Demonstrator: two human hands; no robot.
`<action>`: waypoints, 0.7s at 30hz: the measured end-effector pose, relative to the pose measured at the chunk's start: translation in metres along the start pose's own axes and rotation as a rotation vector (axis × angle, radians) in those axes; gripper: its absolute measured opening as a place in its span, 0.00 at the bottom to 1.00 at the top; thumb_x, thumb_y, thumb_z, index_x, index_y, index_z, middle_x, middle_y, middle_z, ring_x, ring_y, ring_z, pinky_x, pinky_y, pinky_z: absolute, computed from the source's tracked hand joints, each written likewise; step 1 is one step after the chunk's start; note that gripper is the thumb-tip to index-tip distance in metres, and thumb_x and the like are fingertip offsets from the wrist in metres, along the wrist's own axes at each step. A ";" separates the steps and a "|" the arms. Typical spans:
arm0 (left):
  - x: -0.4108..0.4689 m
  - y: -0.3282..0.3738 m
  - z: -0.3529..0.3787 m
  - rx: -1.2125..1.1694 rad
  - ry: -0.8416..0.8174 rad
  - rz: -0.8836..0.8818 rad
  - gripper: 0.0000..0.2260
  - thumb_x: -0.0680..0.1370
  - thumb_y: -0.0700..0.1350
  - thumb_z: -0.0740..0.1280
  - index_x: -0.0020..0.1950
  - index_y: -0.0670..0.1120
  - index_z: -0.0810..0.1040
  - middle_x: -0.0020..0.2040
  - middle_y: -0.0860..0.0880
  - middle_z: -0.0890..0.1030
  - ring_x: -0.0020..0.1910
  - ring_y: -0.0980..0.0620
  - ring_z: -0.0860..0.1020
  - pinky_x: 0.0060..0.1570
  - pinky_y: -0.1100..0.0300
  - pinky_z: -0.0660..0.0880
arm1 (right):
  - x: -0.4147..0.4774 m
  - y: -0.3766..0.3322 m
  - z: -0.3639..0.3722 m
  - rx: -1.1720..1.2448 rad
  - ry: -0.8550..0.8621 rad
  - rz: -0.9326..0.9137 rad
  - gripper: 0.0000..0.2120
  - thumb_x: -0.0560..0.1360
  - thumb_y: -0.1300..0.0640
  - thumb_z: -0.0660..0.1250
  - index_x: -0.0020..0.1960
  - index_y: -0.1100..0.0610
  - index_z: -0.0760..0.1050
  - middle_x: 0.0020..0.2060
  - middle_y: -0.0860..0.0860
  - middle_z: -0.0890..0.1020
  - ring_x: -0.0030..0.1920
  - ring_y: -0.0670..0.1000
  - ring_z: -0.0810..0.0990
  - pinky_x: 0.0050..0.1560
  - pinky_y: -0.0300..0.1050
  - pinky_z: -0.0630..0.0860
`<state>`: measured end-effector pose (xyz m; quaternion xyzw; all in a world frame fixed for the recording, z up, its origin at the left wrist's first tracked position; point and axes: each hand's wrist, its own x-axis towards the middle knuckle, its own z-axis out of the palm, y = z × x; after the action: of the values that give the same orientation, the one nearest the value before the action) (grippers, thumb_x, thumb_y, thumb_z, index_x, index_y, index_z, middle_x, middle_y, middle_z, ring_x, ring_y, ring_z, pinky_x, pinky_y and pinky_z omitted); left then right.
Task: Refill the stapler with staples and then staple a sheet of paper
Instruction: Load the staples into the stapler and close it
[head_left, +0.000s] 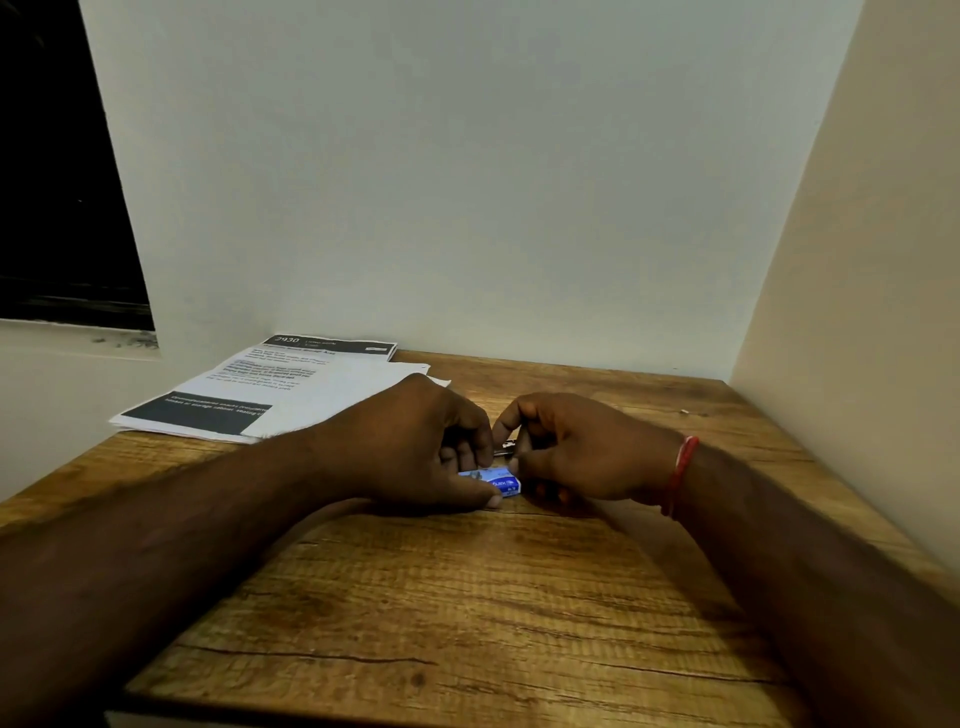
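A small blue staple box (497, 480) sits low between my two hands at the middle of the wooden table (467, 597). My left hand (415, 447) is curled around the box's left end, thumb under its front edge. My right hand (576, 452) meets it from the right, fingers pinched on a small dark metal piece (505, 449) just above the box. Most of that piece is hidden by the fingers, so I cannot tell whether it is the stapler or a strip of staples. Printed paper sheets (291, 395) lie at the back left of the table.
A grey wall closes the back of the table and a beige wall closes the right side. A dark window opening sits at the upper left. A tiny light scrap (684, 411) lies near the right wall. A red thread band circles my right wrist.
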<state>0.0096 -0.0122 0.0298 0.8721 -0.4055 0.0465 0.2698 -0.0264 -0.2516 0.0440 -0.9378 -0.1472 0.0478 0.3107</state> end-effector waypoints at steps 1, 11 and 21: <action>0.000 0.000 0.001 -0.006 0.005 -0.006 0.12 0.73 0.53 0.87 0.50 0.51 0.90 0.39 0.53 0.89 0.38 0.55 0.88 0.39 0.68 0.81 | 0.001 0.001 0.000 0.020 -0.002 -0.002 0.11 0.85 0.62 0.69 0.64 0.51 0.79 0.45 0.57 0.89 0.39 0.55 0.85 0.45 0.55 0.84; -0.002 0.006 0.007 0.030 0.052 -0.047 0.13 0.72 0.56 0.87 0.46 0.52 0.88 0.36 0.55 0.88 0.33 0.61 0.84 0.39 0.63 0.84 | 0.000 0.005 0.000 -0.032 0.011 -0.045 0.11 0.85 0.62 0.69 0.63 0.49 0.80 0.46 0.57 0.89 0.42 0.57 0.87 0.48 0.60 0.85; 0.003 0.014 0.016 -0.411 0.005 -0.190 0.11 0.90 0.51 0.67 0.58 0.45 0.83 0.42 0.44 0.91 0.34 0.49 0.88 0.33 0.56 0.82 | -0.008 0.000 -0.011 0.015 -0.028 -0.055 0.06 0.86 0.51 0.68 0.56 0.51 0.83 0.46 0.54 0.90 0.48 0.61 0.90 0.55 0.65 0.86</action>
<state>-0.0007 -0.0299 0.0229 0.8330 -0.3220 -0.0605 0.4459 -0.0319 -0.2606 0.0523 -0.9302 -0.1770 0.0537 0.3170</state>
